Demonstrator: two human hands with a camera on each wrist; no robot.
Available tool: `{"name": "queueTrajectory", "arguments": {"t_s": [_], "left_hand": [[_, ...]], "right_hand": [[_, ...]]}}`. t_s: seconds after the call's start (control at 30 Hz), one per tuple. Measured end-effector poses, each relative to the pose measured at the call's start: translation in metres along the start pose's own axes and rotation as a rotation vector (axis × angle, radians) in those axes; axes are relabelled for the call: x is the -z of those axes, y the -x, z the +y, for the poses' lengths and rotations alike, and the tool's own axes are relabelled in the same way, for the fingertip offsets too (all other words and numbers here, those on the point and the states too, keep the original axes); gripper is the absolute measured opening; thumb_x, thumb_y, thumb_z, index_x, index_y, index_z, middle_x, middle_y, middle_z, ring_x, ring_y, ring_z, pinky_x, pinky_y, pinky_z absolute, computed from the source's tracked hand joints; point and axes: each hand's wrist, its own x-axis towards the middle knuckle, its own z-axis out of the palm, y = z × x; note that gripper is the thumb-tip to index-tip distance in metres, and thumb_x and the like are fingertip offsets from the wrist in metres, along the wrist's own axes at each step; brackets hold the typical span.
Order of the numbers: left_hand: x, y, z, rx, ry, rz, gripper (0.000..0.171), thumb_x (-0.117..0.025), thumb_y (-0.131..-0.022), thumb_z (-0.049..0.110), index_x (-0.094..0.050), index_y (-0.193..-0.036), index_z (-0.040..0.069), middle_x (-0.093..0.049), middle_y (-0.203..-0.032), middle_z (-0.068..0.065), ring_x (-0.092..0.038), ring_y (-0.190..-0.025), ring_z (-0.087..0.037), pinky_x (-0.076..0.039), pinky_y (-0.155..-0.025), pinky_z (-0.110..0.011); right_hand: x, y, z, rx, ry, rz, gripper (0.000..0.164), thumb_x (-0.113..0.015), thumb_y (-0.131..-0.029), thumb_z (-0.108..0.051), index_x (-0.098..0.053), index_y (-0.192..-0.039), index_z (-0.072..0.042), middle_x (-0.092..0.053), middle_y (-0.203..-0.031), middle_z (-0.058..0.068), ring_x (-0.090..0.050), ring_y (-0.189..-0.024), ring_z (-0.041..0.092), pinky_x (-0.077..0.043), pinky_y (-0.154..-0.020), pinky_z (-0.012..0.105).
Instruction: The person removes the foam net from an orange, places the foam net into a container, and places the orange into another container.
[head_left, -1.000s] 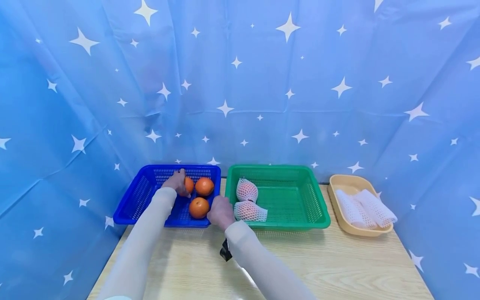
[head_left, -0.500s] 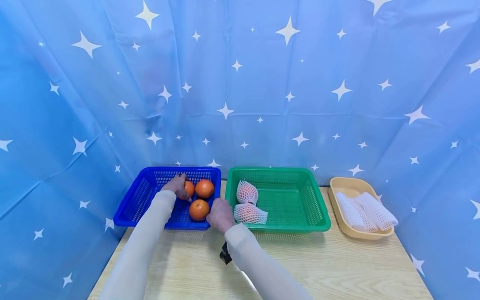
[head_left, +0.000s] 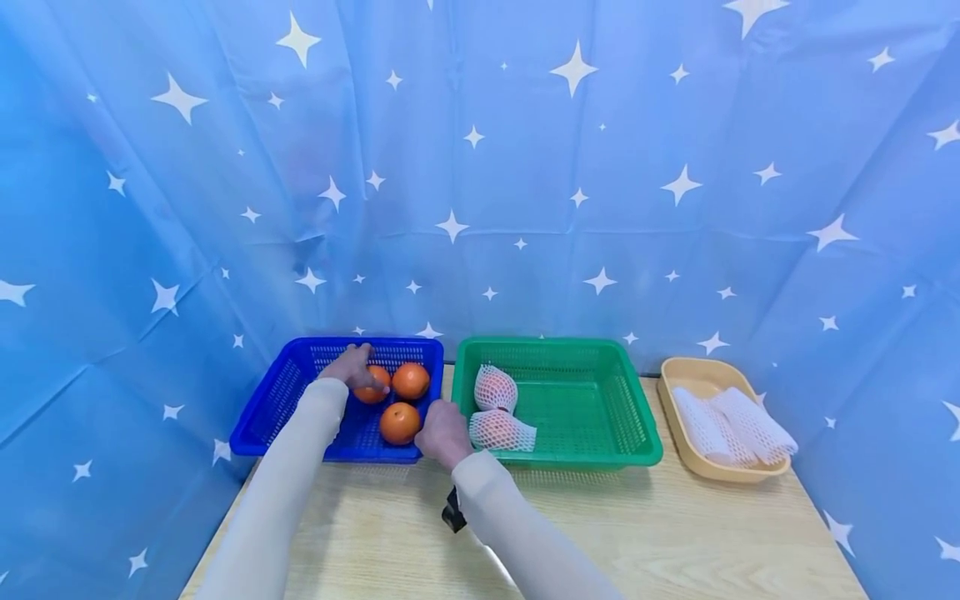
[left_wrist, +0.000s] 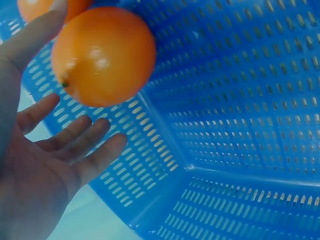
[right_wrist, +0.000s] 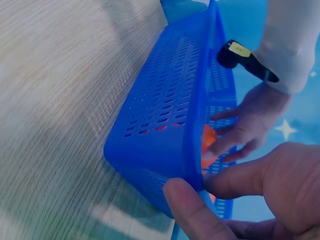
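Inside the blue plastic basket [head_left: 273, 404] three oranges sit at the right end: one [head_left: 371, 388] beside my left hand [head_left: 351, 367], one at the back right [head_left: 411, 381] and one in front [head_left: 399, 424]. My left hand reaches down over the far side. In the left wrist view its fingers spread, relaxed, around the nearest orange [left_wrist: 105, 56], holding nothing. My right hand [head_left: 444, 433] is at the basket's front right corner. The right wrist view shows its thumb and index finger pinching the blue rim [right_wrist: 197, 125].
To the right stands a green basket [head_left: 577, 404] holding two fruits in white foam nets, one behind [head_left: 495, 388], one in front [head_left: 501, 431]. Further right, a tan tray [head_left: 693, 375] holds white foam net sleeves [head_left: 738, 425]. A starry blue curtain [head_left: 525, 167] hangs close behind the wooden table [head_left: 675, 533].
My left hand has loosened from the orange and drawn slightly left, so more of the fruit shows. My right hand stays at the basket corner. The head view has tilted up slightly.
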Motion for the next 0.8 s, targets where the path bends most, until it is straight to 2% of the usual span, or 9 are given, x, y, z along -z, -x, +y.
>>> {"name": "queueTrajectory", "arguments": {"t_s": [0.23,0.47,0.63,0.7,0.73,0.8], "left_hand": [[0.006,0.01,0.007,-0.058,-0.022,0.083,0.097,-0.068,-0.092,0.058,-0.024,-0.161,0.008,-0.013,-0.165,-0.033,-0.021,-0.149,-0.057,-0.029,-0.113,-0.076],[0.011,0.026,0.022,-0.134,0.091,0.147,0.094,-0.058,-0.096,0.064,-0.02,-0.164,0.012,-0.009,-0.168,-0.029,-0.014,-0.153,-0.053,-0.028,-0.114,-0.076],[0.011,0.042,0.037,-0.183,0.152,0.194,0.089,-0.051,-0.099,0.065,-0.021,-0.163,0.012,-0.012,-0.168,-0.027,-0.012,-0.154,-0.051,-0.026,-0.115,-0.075],[0.009,0.049,0.043,-0.197,0.204,0.211,0.086,-0.051,-0.1,0.063,-0.022,-0.163,0.012,-0.013,-0.169,-0.026,-0.012,-0.155,-0.05,-0.025,-0.117,-0.074],[0.007,0.053,0.046,-0.204,0.231,0.221,0.085,-0.051,-0.1,0.062,-0.022,-0.163,0.012,-0.013,-0.169,-0.026,-0.013,-0.155,-0.05,-0.025,-0.117,-0.073],[0.003,0.06,0.052,-0.213,0.289,0.249,0.082,-0.051,-0.101,0.059,-0.024,-0.162,0.012,-0.018,-0.169,-0.024,-0.018,-0.155,-0.048,-0.025,-0.119,-0.071]], "right_hand": [[0.0,-0.003,0.006,0.036,-0.013,0.003,0.008,-0.069,-0.083,0.0,-0.063,-0.081,-0.005,-0.059,-0.071,0.006,-0.057,-0.057,0.019,-0.041,-0.045,0.027],[0.006,-0.008,0.015,0.07,-0.028,-0.089,0.01,-0.07,-0.088,-0.006,-0.061,-0.083,-0.006,-0.059,-0.068,0.003,-0.056,-0.055,0.016,-0.041,-0.046,0.025],[0.017,-0.009,0.019,0.122,-0.061,-0.166,0.024,-0.069,-0.089,-0.015,-0.056,-0.069,-0.013,-0.056,-0.057,-0.002,-0.052,-0.048,0.013,-0.038,-0.044,0.025],[0.024,-0.01,0.02,0.134,-0.069,-0.191,0.033,-0.07,-0.09,-0.018,-0.051,-0.064,-0.015,-0.051,-0.054,-0.003,-0.048,-0.046,0.013,-0.035,-0.043,0.025],[0.029,-0.01,0.02,0.145,-0.064,-0.202,0.036,-0.07,-0.091,-0.02,-0.048,-0.063,-0.014,-0.047,-0.054,-0.003,-0.045,-0.046,0.013,-0.034,-0.044,0.025],[0.04,-0.011,0.021,0.163,-0.048,-0.208,0.029,-0.072,-0.091,-0.025,-0.058,-0.071,-0.01,-0.054,-0.064,-0.003,-0.048,-0.054,0.012,-0.038,-0.049,0.026]]}}
